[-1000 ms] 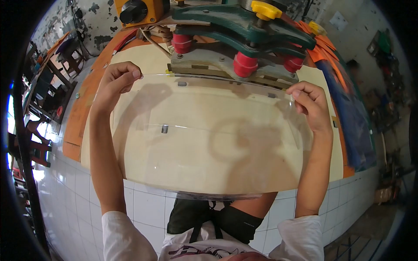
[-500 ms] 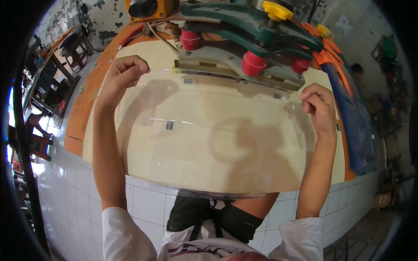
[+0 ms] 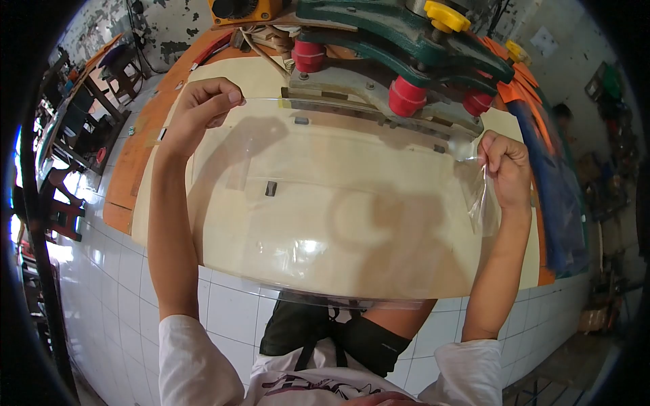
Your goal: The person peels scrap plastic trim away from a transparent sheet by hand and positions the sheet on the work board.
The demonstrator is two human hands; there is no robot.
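A clear plastic sheet (image 3: 305, 247) spreads over the cream-coloured board (image 3: 223, 233), its near edge hanging toward my lap. My left hand (image 3: 210, 105) pinches the sheet's far left corner, raised above the board. At the far right corner, my right hand (image 3: 504, 162) is closed round the plastic, which creases below the fingers. Between the two hands the sheet's far edge runs along the front of a metal bar (image 3: 365, 101) under the green press machine (image 3: 365, 27). Small dark pads (image 3: 271, 188) show on the board through the plastic.
Red rubber-like knobs (image 3: 407, 97) and a yellow knob (image 3: 447, 16) belong to the machine. Blue plastic (image 3: 552, 196) and orange material (image 3: 518, 88) hang at the right edge of the table. A stool (image 3: 122, 64) stands on the tiled floor at left.
The sheet's right corner is now bunched more tightly in my right hand, with fresh creases. My view has shifted slightly, and bright glare appears on the near part of the sheet.
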